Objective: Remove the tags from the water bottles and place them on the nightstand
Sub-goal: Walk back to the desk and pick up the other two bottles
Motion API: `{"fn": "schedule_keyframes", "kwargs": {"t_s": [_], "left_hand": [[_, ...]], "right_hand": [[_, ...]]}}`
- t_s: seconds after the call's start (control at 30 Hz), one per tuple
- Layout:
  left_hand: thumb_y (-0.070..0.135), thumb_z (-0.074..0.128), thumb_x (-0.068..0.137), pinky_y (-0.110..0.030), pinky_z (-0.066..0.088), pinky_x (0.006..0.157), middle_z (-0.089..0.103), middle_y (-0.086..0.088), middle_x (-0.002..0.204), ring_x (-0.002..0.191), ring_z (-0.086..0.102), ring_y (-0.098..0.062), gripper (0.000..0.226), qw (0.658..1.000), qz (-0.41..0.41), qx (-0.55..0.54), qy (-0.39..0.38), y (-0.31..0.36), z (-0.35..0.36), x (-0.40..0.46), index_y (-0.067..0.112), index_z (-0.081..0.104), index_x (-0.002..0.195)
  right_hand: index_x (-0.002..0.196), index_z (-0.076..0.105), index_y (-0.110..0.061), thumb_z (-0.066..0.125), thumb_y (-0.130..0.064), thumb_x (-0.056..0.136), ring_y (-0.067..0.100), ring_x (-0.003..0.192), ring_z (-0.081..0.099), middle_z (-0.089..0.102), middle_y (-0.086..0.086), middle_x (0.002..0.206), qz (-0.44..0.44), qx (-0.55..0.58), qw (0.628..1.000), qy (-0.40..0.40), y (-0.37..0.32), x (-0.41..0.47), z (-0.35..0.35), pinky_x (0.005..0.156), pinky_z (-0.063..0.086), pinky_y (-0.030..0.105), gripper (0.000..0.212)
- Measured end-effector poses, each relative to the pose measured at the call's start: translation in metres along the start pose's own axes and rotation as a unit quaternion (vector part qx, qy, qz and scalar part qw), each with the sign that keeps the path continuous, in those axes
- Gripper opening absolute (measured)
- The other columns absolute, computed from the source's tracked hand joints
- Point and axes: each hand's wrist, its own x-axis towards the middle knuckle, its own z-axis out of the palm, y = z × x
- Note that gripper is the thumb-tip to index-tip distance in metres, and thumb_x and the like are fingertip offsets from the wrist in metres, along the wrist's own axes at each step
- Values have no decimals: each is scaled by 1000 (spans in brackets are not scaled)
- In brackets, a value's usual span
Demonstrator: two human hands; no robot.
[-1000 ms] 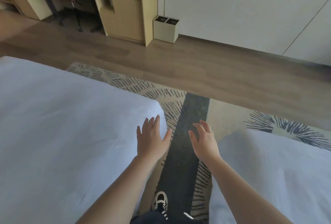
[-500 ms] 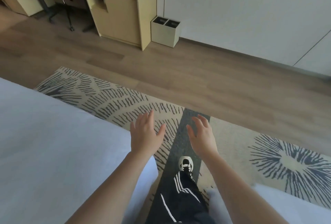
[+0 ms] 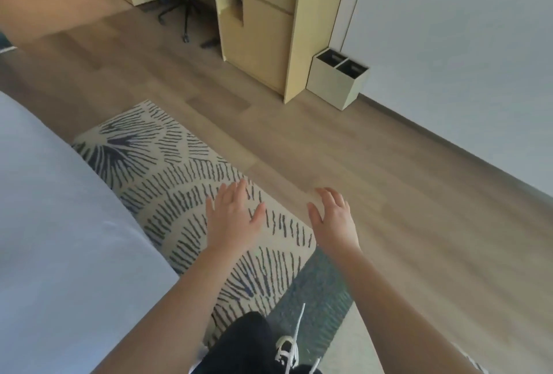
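Ahead: bin (image 3: 337, 81) beside cabinet (image 3: 259, 44); bed (image 3: 59, 254) left, rug (image 3: 167, 176) underfoot.

Wood-plank floor (image 3: 389, 194), patterned rug (image 3: 179, 188), white bed (image 3: 45, 224), pale wooden cabinet (image 3: 263, 44), white wall (image 3: 463, 59)

Single view, head-worn wide-angle camera, tilted forward and down from standing height. Both forearms enter from the bottom edge; left hand (image 3: 232, 221) and right hand (image 3: 335, 218) sit near centre, close to the lens. Bed (image 3: 54, 239) fills the left side, patterned rug (image 3: 179, 170) lies below, wooden cabinet (image 3: 260, 35) and white wall (image 3: 449, 53) are farther off at top. Edges show wide-angle curvature. No second view to overlap.
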Motion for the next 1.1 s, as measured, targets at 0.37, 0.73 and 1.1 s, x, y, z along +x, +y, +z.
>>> {"fn": "schedule_keyframes", "kwargs": {"t_s": [0.37, 0.73, 1.1], "left_hand": [[61, 24, 95, -52, 15, 119, 26, -6, 159, 148, 18, -23, 73, 996, -86, -9, 21, -38, 5, 205, 18, 18, 153], [59, 27, 96, -49, 9, 120, 21, -5, 161, 149, 12, -21, 72, 988, -152, -8, 40, -130, -91, 484, 20, 15, 154], [62, 30, 95, -53, 9, 119, 23, -5, 160, 149, 12, -22, 73, 982, -180, -27, 54, -210, -122, 724, 21, 17, 154]], "right_hand": [[138, 44, -14, 44, -29, 98, 25, 129, 35, 41, 4, 144, -66, 1, 996, -53, -35, 230, 53, 105, 35, 41, 43], [137, 44, -17, 45, -31, 96, 28, 123, 41, 43, 4, 140, -125, -4, 988, -95, -179, 522, 116, 98, 35, 34, 43], [136, 45, -10, 46, -29, 96, 30, 124, 39, 40, 8, 142, -149, -2, 980, -130, -276, 773, 204, 102, 36, 39, 44]]}}
